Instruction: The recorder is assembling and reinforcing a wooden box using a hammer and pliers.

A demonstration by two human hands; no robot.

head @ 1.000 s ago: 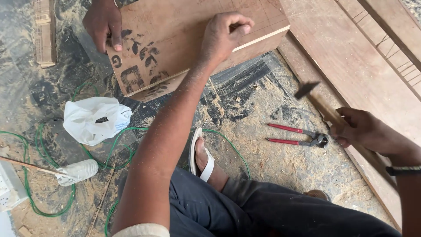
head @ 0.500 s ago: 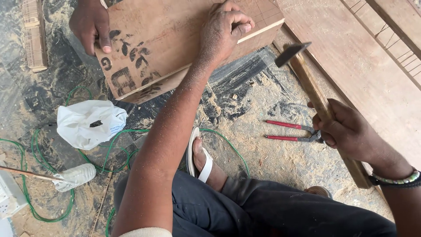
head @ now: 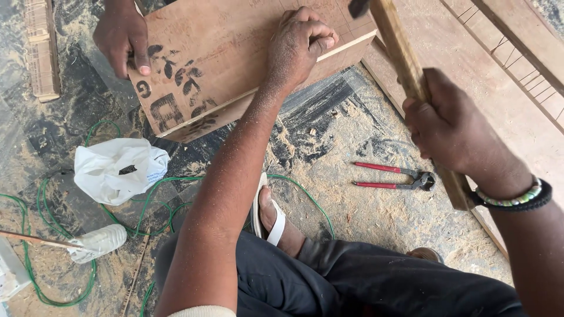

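A plywood board with black stencil marks lies tilted on the dusty floor at the top. My left hand rests on its right edge with thumb and fingers pinched together; whatever they pinch is too small to see. My right hand, with a beaded bracelet on the wrist, grips the wooden handle of a hammer, raised to the right of the board with its dark head at the top edge of the view. Another person's hand holds the board's left corner.
Red-handled pincers lie in sawdust under my right hand. A white plastic bag, green wire and a plastic bottle lie at the left. Long planks run along the right. My sandalled foot is in the middle.
My right hand has lifted the hammer from beside the pincers up toward the board's right edge. My left hand and the other person's hand have stayed on the board.
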